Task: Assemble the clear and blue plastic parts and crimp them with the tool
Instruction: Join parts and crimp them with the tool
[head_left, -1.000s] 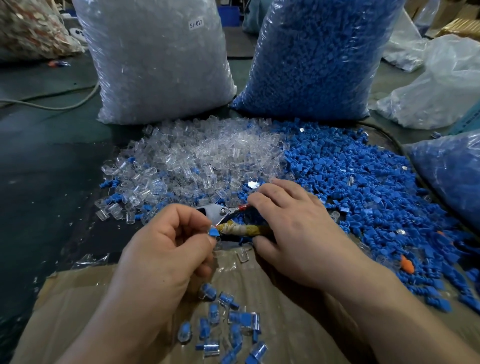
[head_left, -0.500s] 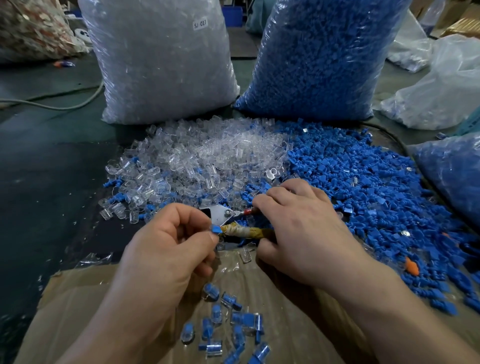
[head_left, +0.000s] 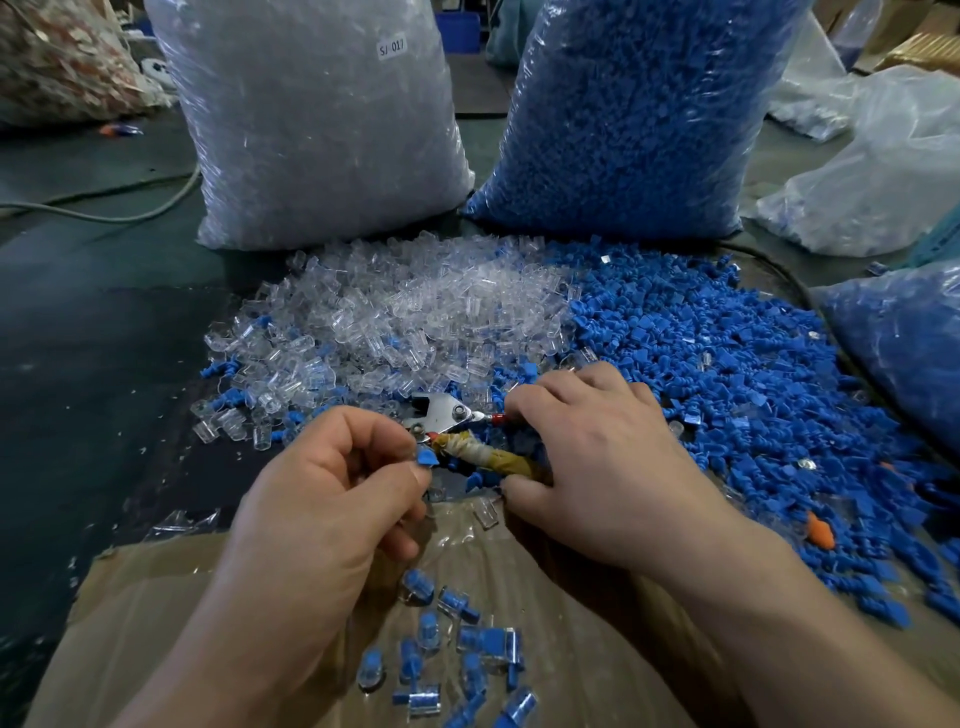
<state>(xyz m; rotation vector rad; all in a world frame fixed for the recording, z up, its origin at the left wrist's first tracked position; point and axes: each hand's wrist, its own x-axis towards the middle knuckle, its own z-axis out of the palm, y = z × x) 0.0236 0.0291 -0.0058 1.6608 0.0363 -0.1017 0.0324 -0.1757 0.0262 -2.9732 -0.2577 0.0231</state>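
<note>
My left hand pinches a small blue plastic part between thumb and fingers, right at the jaws of the crimping tool. The tool has metal jaws and tape-wrapped handles. My right hand grips those handles, fingers curled over them. Behind the hands lies a heap of clear parts and, to its right, a heap of blue parts. Several assembled clear-and-blue pieces lie on the cardboard below my hands.
A big bag of clear parts and a big bag of blue parts stand at the back. Another blue-filled bag sits at the right. Brown cardboard covers the near surface. A cable runs at the far left.
Both hands and the tool stay in nearly the same place; the left hand keeps the blue part at the jaws. The view has shifted slightly.
</note>
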